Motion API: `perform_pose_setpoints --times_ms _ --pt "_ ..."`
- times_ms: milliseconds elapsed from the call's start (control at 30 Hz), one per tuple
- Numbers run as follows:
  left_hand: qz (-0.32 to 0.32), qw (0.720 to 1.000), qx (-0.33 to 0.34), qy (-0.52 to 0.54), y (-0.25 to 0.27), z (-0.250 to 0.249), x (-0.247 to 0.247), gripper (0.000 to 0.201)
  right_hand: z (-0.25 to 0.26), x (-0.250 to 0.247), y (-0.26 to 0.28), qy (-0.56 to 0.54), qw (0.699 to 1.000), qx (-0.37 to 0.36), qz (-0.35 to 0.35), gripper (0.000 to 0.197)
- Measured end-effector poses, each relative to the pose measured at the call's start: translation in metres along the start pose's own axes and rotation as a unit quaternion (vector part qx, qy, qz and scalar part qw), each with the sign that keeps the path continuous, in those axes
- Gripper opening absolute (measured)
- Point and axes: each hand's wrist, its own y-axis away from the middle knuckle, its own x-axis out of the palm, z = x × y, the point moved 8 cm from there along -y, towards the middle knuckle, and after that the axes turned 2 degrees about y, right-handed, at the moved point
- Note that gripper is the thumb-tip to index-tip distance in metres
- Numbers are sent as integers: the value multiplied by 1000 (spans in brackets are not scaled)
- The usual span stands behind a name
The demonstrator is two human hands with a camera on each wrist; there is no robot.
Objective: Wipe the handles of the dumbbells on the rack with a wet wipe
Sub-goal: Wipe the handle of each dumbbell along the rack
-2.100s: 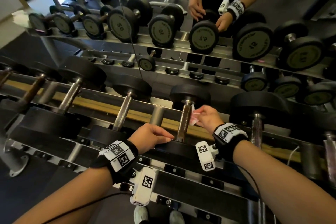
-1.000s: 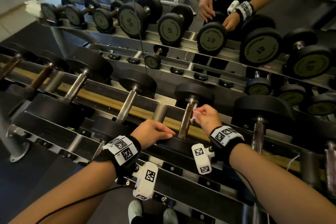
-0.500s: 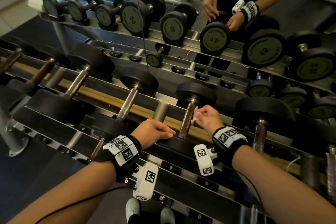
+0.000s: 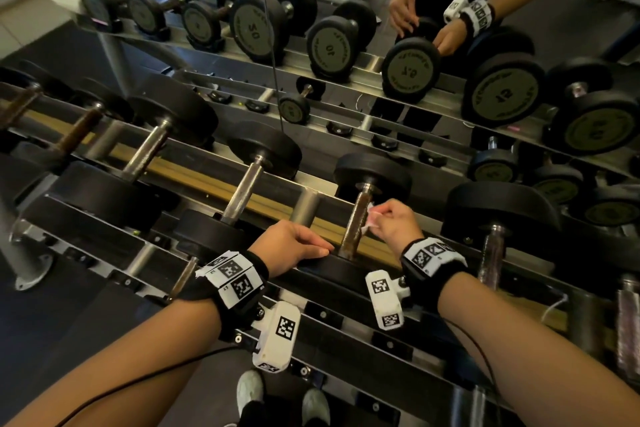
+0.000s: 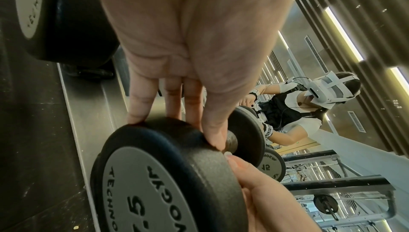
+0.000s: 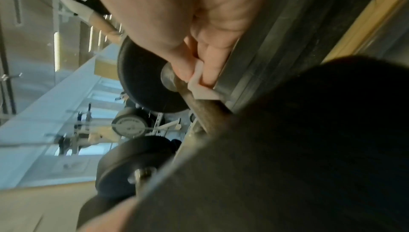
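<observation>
A 7.5 dumbbell lies across the rack (image 4: 194, 170), its brownish worn handle (image 4: 355, 222) running between two black heads. My right hand (image 4: 391, 222) pinches a small white wet wipe (image 4: 371, 218) against the handle's right side, near the far head (image 4: 372, 173). The right wrist view shows thumb and fingers pinching the wipe (image 6: 200, 87) against the bar (image 6: 205, 108). My left hand (image 4: 294, 248) grips the rim of the near head (image 5: 159, 169), fingers over the top and thumb below.
More dumbbells sit left (image 4: 242, 191) and right (image 4: 491, 246) on the same rack. A mirror behind the rack shows reflected dumbbells (image 4: 412, 68) and my own reflection. My shoes (image 4: 249, 388) are on the floor below the rack's front rail.
My right hand has moved with the wipe from mid-handle up toward the far head. The left hand keeps hold of the near head.
</observation>
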Motion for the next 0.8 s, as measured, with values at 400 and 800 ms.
perform_pose_setpoints --times_ms 400,800 --pt "-14 1000 4 20 2 1 1 14 -14 -1 42 -75 984 35 156 13" --pt "-26 999 -7 46 4 3 2 14 -10 0 6 -47 997 17 52 16"
